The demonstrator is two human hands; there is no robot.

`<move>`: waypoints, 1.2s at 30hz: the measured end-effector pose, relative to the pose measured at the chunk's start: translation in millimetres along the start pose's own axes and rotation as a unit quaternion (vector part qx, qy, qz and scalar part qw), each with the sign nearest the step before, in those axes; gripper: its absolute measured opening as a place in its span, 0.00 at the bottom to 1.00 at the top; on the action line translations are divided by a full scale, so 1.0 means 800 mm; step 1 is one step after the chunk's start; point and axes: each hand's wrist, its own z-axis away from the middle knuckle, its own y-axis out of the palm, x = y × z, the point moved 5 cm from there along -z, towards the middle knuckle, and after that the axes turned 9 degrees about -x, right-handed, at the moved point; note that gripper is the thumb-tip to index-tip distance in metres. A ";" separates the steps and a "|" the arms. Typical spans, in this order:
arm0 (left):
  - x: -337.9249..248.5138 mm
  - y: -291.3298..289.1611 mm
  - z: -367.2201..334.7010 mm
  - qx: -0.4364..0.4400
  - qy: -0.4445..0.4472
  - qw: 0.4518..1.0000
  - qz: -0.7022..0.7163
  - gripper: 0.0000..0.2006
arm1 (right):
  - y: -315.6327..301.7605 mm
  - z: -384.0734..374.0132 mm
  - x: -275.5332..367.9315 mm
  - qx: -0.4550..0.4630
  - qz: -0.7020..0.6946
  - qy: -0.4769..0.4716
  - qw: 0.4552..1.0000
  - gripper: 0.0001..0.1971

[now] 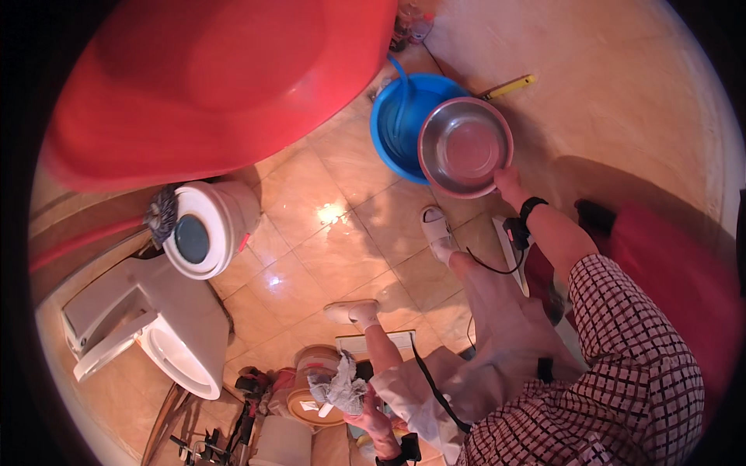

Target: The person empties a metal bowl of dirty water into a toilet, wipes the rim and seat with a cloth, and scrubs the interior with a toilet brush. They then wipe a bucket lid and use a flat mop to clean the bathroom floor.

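My right hand (510, 189) grips the rim of a round metal basin (468, 147) with a reddish edge. The basin is held over the right part of a blue plastic tub (386, 147), hiding part of it. A blue hose (403, 89) hangs into the tub. Low in the view, my left hand (374, 419) is closed on a crumpled grey cloth (343, 391). Behind the cloth stands a brown lidded bucket (315, 359); whether the cloth touches it I cannot tell.
A big red tub (233, 85) fills the upper left. A white bucket (221, 229) stands beside a toilet (175, 326) with a brush (162, 216) near it. A yellow-handled tool (509, 86) lies beyond the basin. The tiled floor (322, 182) shines in spots.
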 end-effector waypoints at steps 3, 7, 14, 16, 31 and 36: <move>0.057 0.069 0.066 0.029 0.081 0.993 -0.081 0.07 | 0.014 -0.064 0.002 0.007 0.084 -0.078 0.993 0.12; 0.083 0.138 0.080 0.065 0.092 0.987 -0.118 0.06 | 0.027 -0.148 0.019 -0.063 0.161 -0.230 0.958 0.11; 0.094 0.165 0.078 0.046 0.051 0.990 -0.125 0.05 | 0.081 -0.169 0.046 -0.109 0.133 -0.302 0.938 0.10; 0.097 0.169 0.078 0.046 0.053 0.990 -0.122 0.05 | 0.103 -0.169 0.035 -0.105 0.142 -0.303 0.937 0.10; 0.017 0.124 0.102 0.000 0.046 0.991 -0.126 0.08 | 0.061 -0.092 -0.032 0.256 -0.325 0.148 0.898 0.07; -0.011 0.071 0.108 0.054 0.032 0.998 -0.008 0.12 | -0.024 0.001 0.049 0.313 -0.297 0.075 0.899 0.11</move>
